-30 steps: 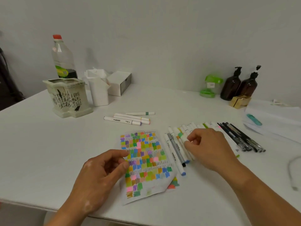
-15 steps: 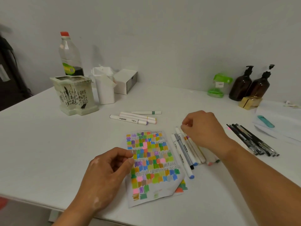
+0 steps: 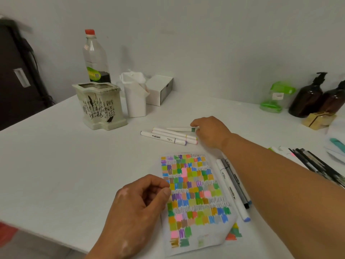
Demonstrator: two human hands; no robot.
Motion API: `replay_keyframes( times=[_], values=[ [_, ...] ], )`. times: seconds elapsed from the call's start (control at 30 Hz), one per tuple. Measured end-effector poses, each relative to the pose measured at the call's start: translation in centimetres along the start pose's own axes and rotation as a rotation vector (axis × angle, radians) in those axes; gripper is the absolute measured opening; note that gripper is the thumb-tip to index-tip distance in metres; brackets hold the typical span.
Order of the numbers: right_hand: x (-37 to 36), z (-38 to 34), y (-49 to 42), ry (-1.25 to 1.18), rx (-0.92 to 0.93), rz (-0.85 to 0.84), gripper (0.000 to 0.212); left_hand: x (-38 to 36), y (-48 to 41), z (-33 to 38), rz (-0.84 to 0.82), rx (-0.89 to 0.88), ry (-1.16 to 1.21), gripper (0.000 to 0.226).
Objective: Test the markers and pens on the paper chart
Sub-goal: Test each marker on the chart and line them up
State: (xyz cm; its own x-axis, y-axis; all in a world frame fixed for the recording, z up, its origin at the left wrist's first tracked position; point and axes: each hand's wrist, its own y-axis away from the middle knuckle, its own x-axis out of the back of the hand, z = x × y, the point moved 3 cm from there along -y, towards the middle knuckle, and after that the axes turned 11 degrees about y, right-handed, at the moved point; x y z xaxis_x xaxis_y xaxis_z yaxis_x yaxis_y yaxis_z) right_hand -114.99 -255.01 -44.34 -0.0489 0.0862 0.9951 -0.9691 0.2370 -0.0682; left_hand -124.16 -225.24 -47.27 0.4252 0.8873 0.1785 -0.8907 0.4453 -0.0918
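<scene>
Where the right hand [image 3: 211,131] is stretched forward, a green-banded marker [image 3: 182,129] is pinched at its banded end. Its long axis runs crosswise, with the other end pointing left. Three white markers [image 3: 164,137] are laid parallel just nearer than it, coloured ends toward that hand.

Paper chart [image 3: 194,193]: laid flat between the forearms, long axis running away from the person, near right corner curled up.

Left hand [image 3: 138,212]: fingers curled, thumb set on the chart's left edge; whether the edge is pinched cannot be told.

Bare table [image 3: 65,165] is seen left of this hand, its near edge passing under the wrist.
</scene>
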Motion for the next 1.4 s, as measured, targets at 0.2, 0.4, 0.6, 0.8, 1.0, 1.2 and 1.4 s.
replay_keyframes(
  times=[0.2,0.4,0.6,0.8,1.0,1.2,1.4],
  values=[
    [0.1,0.7,0.4,0.055,-0.074,0.042,0.032,0.1,0.2,0.0,-0.032,-0.021,0.01,0.025],
    [3.6,1.5,3.9,-0.254,-0.18,0.107,0.032,0.0,0.6,0.3,-0.082,-0.035,0.057,0.023],
    [6.6,-1.7,13.2,-1.021,-0.183,0.067,0.021,-0.2,0.9,0.3,-0.126,-0.058,0.079,0.02],
    [4.6,-5.6,20.1,-1.272,-0.1,-0.007,0.009,0.0,1.7,0.9,-0.206,-0.162,0.018,0.03],
    [2.7,-8.1,21.7,-1.158,0.035,-0.035,0.011,-0.6,2.3,1.4,-0.269,-0.277,-0.148,0.033],
    [2.8,-8.7,22.1,-1.1,0.114,0.057,0.012,-1.3,2.8,1.8,-0.335,-0.308,-0.205,0.038],
    [3.0,-8.7,22.5,-1.154,0.151,0.047,0.016,-1.7,3.1,1.8,-0.404,-0.272,-0.174,0.036]
  ],
)
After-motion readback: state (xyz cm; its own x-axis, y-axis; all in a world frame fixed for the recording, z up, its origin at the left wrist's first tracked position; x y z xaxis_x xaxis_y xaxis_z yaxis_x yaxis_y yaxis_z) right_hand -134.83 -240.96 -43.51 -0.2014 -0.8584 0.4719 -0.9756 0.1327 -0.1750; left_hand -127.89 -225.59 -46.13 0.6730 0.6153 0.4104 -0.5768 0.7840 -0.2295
